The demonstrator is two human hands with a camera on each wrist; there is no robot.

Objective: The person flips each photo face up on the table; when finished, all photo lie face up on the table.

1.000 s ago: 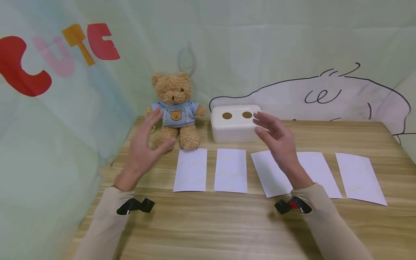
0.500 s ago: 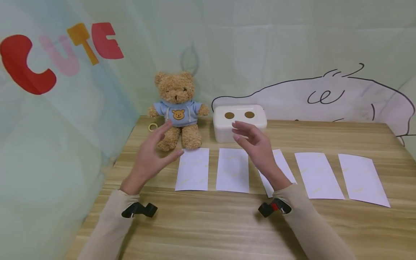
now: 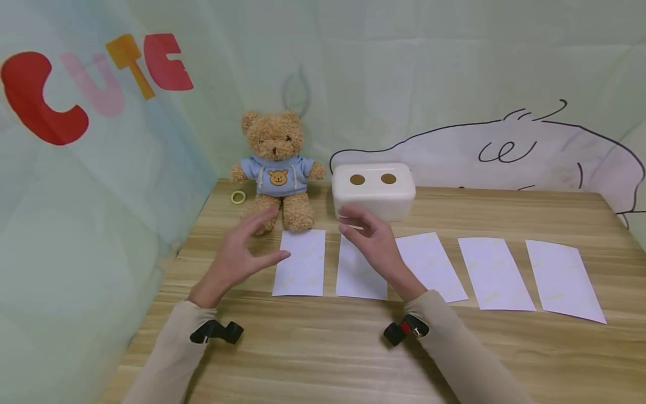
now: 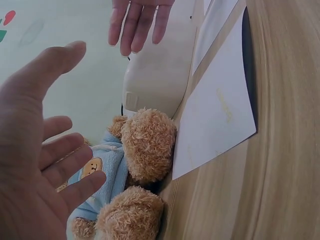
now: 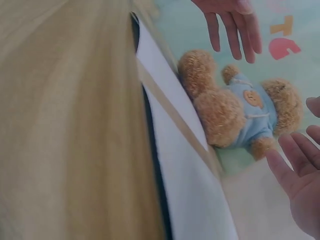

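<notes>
Both hands hover above the table with nothing in them. My left hand [image 3: 236, 259] is in front of the teddy bear [image 3: 275, 137], its fingers and thumb spread apart. My right hand [image 3: 372, 241] hangs over the second sheet of white paper [image 3: 355, 280] from the left, fingers slightly bent. The bear wears a blue hoodie and sits upright against the back wall. A leftmost sheet [image 3: 301, 269] lies between the hands, by the bear's feet. Behind my right hand stands a white box [image 3: 398, 196] with two brown circles on top.
More white sheets [image 3: 431, 266] lie in a row to the right, including one [image 3: 497, 275] and the outermost [image 3: 565, 278]. A small yellow ring [image 3: 238, 197] lies left of the bear. Printed cloth [image 3: 454, 67] walls in the wooden table [image 3: 323, 348] at the back and left.
My right hand has moved left and nearer, from beside the box to above the second sheet. My left hand has come slightly right and nearer. The ring has come into view.
</notes>
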